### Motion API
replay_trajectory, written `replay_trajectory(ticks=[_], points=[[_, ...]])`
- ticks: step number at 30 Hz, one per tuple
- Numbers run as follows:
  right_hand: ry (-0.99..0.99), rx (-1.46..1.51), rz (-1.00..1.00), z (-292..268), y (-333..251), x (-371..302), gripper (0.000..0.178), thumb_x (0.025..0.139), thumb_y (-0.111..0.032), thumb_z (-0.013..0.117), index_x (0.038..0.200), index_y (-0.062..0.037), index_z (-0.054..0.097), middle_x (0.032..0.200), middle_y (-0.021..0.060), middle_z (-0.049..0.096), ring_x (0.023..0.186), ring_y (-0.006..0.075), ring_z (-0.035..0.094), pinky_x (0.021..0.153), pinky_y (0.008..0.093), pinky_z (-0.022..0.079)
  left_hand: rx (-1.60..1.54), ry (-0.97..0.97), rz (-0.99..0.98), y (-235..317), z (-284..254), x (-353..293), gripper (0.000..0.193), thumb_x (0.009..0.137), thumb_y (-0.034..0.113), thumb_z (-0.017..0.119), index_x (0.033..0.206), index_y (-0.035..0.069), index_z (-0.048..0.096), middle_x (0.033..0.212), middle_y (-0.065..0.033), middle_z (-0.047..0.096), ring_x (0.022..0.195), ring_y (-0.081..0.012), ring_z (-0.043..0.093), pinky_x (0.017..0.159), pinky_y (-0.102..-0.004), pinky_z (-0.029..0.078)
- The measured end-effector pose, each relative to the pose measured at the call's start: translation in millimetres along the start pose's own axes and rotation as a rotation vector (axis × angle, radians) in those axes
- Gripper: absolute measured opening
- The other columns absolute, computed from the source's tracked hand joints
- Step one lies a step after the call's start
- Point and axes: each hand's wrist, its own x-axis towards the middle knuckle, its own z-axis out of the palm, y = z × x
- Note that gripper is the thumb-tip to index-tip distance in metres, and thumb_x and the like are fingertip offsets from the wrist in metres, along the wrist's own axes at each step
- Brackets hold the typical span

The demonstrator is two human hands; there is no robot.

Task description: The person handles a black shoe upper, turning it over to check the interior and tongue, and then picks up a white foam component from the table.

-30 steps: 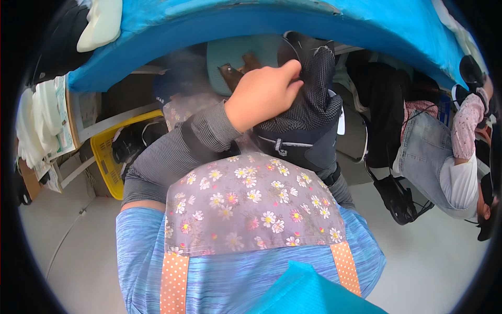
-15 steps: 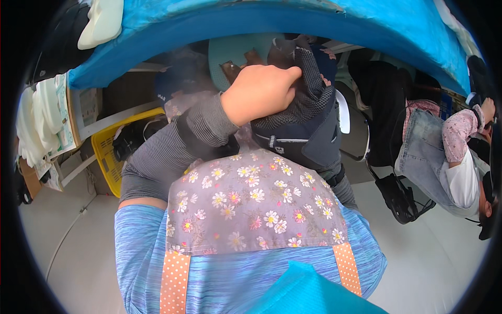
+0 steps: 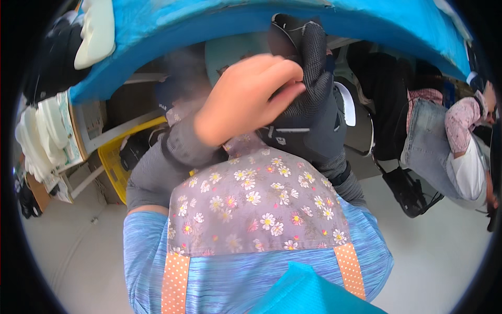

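Note:
A dark boot (image 3: 311, 120), soft and padded, stands above my lap with its top end raised toward the table edge. Its grey woven-look panel (image 3: 315, 55) faces me, and a pale zip-like line runs across the lower part. My left hand (image 3: 248, 97) is in front of the panel's left side, fingers curled and thumb tip meeting the forefinger; anything pinched there is too small to make out. Behind the boot, my right hand (image 3: 329, 52) is almost wholly hidden, with only a sliver of fingers at its far edge. A white curved strip (image 3: 347, 104) sticks out at the right.
A blue-covered table (image 3: 209, 18) arches across the far side. White foot-shaped forms (image 3: 44, 138) and a dark shoe (image 3: 57, 63) are at the left, above a yellow crate (image 3: 112, 172). At the right sits another person (image 3: 434, 136), with a black bag (image 3: 408, 193) nearby.
The boot's top has risen toward the table edge. My left hand has turned and drawn slightly toward me, its fingers now curled into a pinch.

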Motion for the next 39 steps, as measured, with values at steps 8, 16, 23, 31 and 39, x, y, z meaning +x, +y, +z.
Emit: replay_trajectory(ticks=[8, 16, 23, 31, 39], points=[[-0.103, 0.349, 0.019, 12, 4, -7, 0.059, 0.091, -0.019, 0.062, 0.141, -0.0011, 0.037, 0.135, 0.0129, 0.048, 0.121, 0.0226, 0.052, 0.100, 0.0322, 0.044, -0.035, -0.188, -0.194, 6, 18, -11, 0.055, 0.071, 0.036, 0.082, 0.106, -0.002, 0.063, 0.093, -0.0176, 0.068, 0.081, -0.0318, 0.066, 0.071, -0.0330, 0.052], [-0.195, 0.410, 0.005, 7, 5, -17, 0.060, 0.091, -0.019, 0.062, 0.142, -0.0011, 0.036, 0.137, 0.0136, 0.046, 0.123, 0.0237, 0.049, 0.102, 0.0334, 0.042, -0.342, -0.658, -0.339, 1, 25, -4, 0.045, 0.072, 0.032, 0.082, 0.081, -0.007, 0.062, 0.074, -0.0171, 0.059, 0.061, -0.0256, 0.051, 0.061, -0.0323, 0.045], [-0.148, 0.506, 0.057, 4, 14, -22, 0.062, 0.090, -0.020, 0.062, 0.142, -0.0010, 0.035, 0.138, 0.0142, 0.045, 0.125, 0.0247, 0.047, 0.104, 0.0345, 0.039, -0.413, -0.522, -0.178, -4, 37, -11, 0.041, 0.074, 0.028, 0.080, 0.083, -0.008, 0.062, 0.096, -0.0182, 0.057, 0.085, -0.0279, 0.057, 0.074, -0.0339, 0.046], [0.209, 0.390, 0.074, 11, 28, -16, 0.063, 0.090, -0.021, 0.062, 0.143, -0.0010, 0.033, 0.139, 0.0149, 0.043, 0.127, 0.0257, 0.045, 0.105, 0.0358, 0.037, -0.217, -0.429, -0.047, -7, 34, -13, 0.056, 0.070, 0.036, 0.082, 0.099, -0.008, 0.064, 0.105, -0.0195, 0.061, 0.097, -0.0341, 0.059, 0.085, -0.0376, 0.047], [0.144, 0.282, -0.130, 33, 63, -15, 0.065, 0.090, -0.022, 0.062, 0.143, -0.0009, 0.032, 0.141, 0.0156, 0.042, 0.129, 0.0268, 0.042, 0.107, 0.0370, 0.034, -0.262, -0.939, -0.167, -14, 32, 5, 0.069, 0.073, 0.030, 0.076, 0.121, -0.010, 0.047, 0.083, -0.0283, 0.060, 0.080, -0.0394, 0.061, 0.071, -0.0399, 0.049]])
